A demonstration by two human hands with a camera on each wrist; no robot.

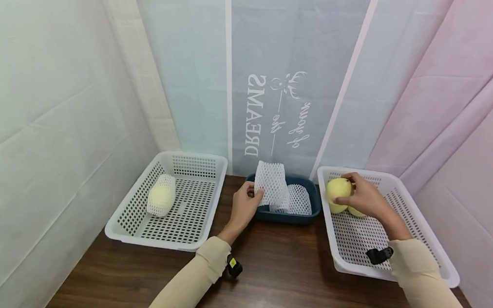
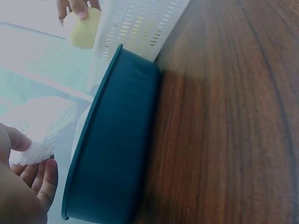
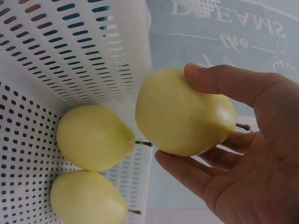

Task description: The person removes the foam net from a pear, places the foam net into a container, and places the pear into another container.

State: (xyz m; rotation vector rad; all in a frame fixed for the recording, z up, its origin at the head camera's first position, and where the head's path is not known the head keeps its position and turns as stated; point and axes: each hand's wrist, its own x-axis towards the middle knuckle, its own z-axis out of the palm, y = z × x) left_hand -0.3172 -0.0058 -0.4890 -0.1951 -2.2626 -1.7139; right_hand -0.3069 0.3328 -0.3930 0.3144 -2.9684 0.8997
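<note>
My right hand [image 1: 366, 200] grips a pale yellow pear [image 3: 184, 112] between thumb and fingers, up by the rim of the right white basket [image 1: 416, 222]. Two more pears with dark stems lie inside that basket, the upper pear [image 3: 93, 137] and the lower pear [image 3: 88, 198] side by side. My left hand [image 1: 245, 204] pinches a white foam net sleeve [image 1: 270, 183] above the dark teal tray [image 1: 287, 217]. Other foam net sleeves [image 1: 299, 200] sit in the tray. In the left wrist view, the pinched net [image 2: 42, 130] looks washed out by glare.
At the left, a white perforated basket [image 1: 189, 207] holds one pear in a foam net [image 1: 161, 195]. All the containers stand on a dark wooden table [image 1: 270, 283]. Behind them hangs a printed curtain [image 1: 290, 55], with pale cloth walls on both sides.
</note>
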